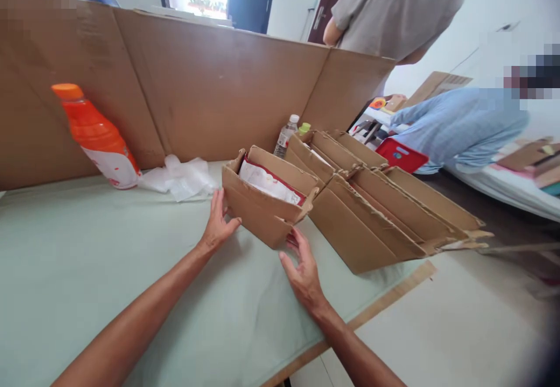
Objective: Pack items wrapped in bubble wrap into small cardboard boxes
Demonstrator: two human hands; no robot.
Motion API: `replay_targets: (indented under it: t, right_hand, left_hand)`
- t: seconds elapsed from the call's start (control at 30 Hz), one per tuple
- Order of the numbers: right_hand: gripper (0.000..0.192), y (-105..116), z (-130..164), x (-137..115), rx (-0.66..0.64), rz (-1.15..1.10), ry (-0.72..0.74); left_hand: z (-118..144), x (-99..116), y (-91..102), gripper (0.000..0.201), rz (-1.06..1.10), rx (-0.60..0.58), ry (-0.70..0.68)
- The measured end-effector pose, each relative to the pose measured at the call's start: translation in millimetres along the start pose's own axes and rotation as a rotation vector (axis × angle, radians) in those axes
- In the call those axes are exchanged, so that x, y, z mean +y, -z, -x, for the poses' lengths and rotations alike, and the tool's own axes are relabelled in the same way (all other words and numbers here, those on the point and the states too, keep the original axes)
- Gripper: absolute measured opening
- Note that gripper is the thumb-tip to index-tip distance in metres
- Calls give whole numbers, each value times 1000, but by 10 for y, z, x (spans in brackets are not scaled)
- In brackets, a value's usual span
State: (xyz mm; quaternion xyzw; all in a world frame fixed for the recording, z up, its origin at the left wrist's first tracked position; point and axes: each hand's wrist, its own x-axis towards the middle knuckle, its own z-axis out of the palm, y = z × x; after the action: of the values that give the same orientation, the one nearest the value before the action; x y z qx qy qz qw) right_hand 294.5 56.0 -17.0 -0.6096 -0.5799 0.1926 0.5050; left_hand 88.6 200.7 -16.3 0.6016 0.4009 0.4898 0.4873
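Nearest the camera, two bare forearms are stretched over a pale green table. The right hand is held open with fingers spread, its fingertips touching the lower near corner of a small cardboard box; nothing is clasped in it. The left hand is laid open against the box's left near face, fingers pointing upward, pressed flat rather than closed around anything. The small cardboard box is seen standing on the table near its middle, tilted, its top flaps open, and a white packet with a red edge is seen inside it. Just to the right, touching it, a row of larger flattened cardboard cartons is leaned at the table's right edge. Behind the box, a clear water bottle and a green cap are visible. To the left, crumpled clear plastic is lying beside an orange bottle. A tall cardboard screen is stood along the far side. Beyond it, a person in a grey shirt and another in a blue sleeve are seen.
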Motion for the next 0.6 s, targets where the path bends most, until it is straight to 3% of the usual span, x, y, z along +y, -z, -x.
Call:
replay_targets:
  t: [0.13, 0.33, 0.47, 0.6]
  right_hand:
    - [60, 37, -271, 152, -69, -19, -2]
    - [63, 257, -589, 478, -42, -10, -23]
    - [66, 387, -714, 570, -60, 28, -39]
    - [67, 418, -708, 584, -98, 109, -42]
  left_hand:
    - [-445, -179, -397, 106, -8, -88, 37]
    - [-733, -319, -889, 103, 18, -174, 40]
    - [-818, -412, -1076, 103, 25, -199, 41]
    - [-781, -510, -1106, 101, 3, -222, 26]
